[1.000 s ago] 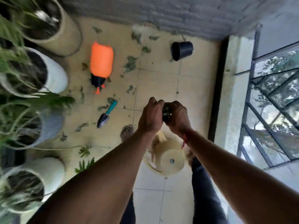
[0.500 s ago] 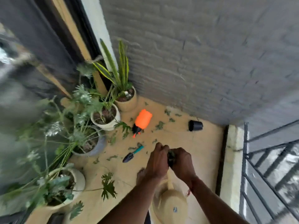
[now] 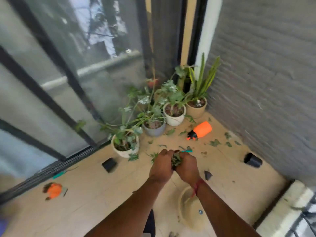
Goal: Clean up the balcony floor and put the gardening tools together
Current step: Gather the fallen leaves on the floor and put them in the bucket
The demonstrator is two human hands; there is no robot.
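Observation:
My left hand (image 3: 161,165) and my right hand (image 3: 186,165) are pressed together in front of me, both curled round a bunch of green leaves (image 3: 176,160) held between them. An orange spray bottle (image 3: 201,130) lies on its side on the tiled floor near the grey wall. The teal handle of a trowel (image 3: 187,151) shows just beyond my hands; its blade is hidden. Loose leaf scraps (image 3: 215,143) are scattered over the tiles. A beige watering can (image 3: 186,209) stands under my right forearm. Orange gloves (image 3: 53,190) and a teal-handled tool (image 3: 59,174) lie at the left.
Several potted plants (image 3: 174,113) line the corner by the glass door (image 3: 59,93). One small black pot (image 3: 252,160) lies near the wall and another black pot (image 3: 109,165) near the door track. A white ledge (image 3: 290,207) and railing bound the right side.
The view has swung up and to the left, from the floor to the corner, door and plants. My hands stay joined round the leaves.

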